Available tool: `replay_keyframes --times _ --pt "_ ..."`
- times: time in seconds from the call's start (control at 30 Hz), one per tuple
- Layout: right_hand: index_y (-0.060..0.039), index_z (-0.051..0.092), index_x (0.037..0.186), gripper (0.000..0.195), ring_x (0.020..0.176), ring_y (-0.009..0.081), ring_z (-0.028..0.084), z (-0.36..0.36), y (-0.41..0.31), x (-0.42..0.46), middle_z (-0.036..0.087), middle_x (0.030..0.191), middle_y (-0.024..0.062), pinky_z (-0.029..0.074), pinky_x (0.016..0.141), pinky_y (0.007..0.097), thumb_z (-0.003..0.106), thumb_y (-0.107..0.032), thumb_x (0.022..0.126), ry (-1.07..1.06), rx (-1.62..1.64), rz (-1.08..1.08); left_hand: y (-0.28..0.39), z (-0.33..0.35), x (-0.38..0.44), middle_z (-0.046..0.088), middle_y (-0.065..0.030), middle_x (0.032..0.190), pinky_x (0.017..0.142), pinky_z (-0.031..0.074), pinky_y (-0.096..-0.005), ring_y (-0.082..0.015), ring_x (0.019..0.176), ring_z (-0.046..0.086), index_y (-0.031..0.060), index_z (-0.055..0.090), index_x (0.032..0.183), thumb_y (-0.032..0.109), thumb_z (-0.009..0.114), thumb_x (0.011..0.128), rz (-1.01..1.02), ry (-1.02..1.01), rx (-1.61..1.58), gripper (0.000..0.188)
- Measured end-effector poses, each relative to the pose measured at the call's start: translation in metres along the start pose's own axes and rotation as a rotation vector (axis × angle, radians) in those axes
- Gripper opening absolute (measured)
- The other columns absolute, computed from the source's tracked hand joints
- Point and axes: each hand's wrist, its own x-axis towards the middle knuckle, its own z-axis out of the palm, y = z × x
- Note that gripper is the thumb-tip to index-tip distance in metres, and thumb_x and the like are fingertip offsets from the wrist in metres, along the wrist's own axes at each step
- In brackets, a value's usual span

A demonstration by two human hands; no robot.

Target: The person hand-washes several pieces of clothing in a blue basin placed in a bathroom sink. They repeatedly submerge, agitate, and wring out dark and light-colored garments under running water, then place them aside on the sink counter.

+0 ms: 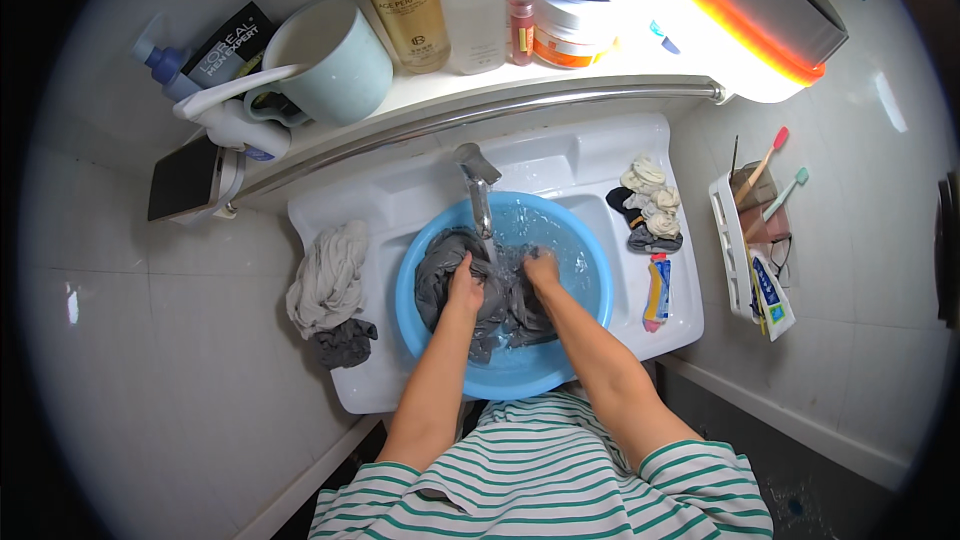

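Observation:
A blue plastic basin [604, 277] with water in it sits in the white sink [375, 390]. A wet dark grey garment [444, 270] lies in the basin. My left hand [466, 286] grips its left part, thumb up. My right hand [540, 267] is closed on the cloth's upper right part. Between my hands, water runs from the chrome faucet [480, 199] onto the cloth and splashes. A light grey garment [330, 277] and a small dark crumpled cloth [346, 343] lie on the sink's left ledge. Rolled socks [663, 201] lie on the right ledge.
A metal rail [480, 114] runs behind the faucet, below a shelf holding a light blue mug [337, 60] and several bottles. A blue and yellow packet [658, 292] lies below the socks. A wall rack [731, 255] with toothbrushes and a toothpaste tube [771, 296] is at right.

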Motion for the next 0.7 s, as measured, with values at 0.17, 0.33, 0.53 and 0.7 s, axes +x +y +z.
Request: replay_keyframes --times 0.17,0.33,0.53,0.7 --pt "0.0000 0.055 0.103 0.030 0.078 0.0153 0.057 -0.008 -0.073 -0.061 0.060 0.091 0.0049 0.046 0.069 0.0303 0.062 -0.011 0.076 -0.481 0.642 -0.059 0.008 0.001 -0.021 0.061 -0.0066 0.096 0.080 0.047 -0.0355 -0.0211 0.088 0.058 0.0075 0.058 0.100 0.035 0.053 0.085 -0.090 -0.089 0.031 0.032" --pt "-0.0040 0.058 0.080 0.027 0.056 0.0285 0.058 -0.031 -0.122 -0.133 0.054 0.059 0.0147 0.046 0.055 0.0362 0.062 -0.031 0.078 -0.277 0.000 -0.439 0.022 0.002 -0.044 0.058 -0.0040 0.087 0.060 0.049 -0.0321 -0.0178 0.072 0.058 0.0091 0.055 0.092 0.037 0.054 0.085 -0.191 -0.483 -0.110 0.029" --pt "-0.0070 0.060 0.064 0.028 0.054 0.0343 0.057 -0.007 -0.107 -0.096 0.057 0.057 0.0143 0.046 0.051 0.0424 0.058 -0.031 0.079 0.108 -0.176 -0.639 -0.007 -0.007 -0.028 0.057 -0.0062 0.097 0.069 0.049 -0.0340 -0.0200 0.079 0.058 0.0074 0.053 0.097 0.029 0.042 0.091 -0.030 -0.315 -0.068 0.026" --pt "-0.0045 0.061 0.073 0.028 0.065 0.0351 0.059 -0.006 -0.065 -0.035 0.059 0.063 0.0169 0.047 0.061 0.0445 0.057 -0.032 0.079 0.131 -0.128 -0.270 -0.012 -0.003 -0.042 0.056 -0.0087 0.106 0.085 0.044 -0.0360 -0.0224 0.099 0.054 0.0058 0.052 0.107 0.027 0.042 0.091 -0.124 -0.442 -0.069 0.029"
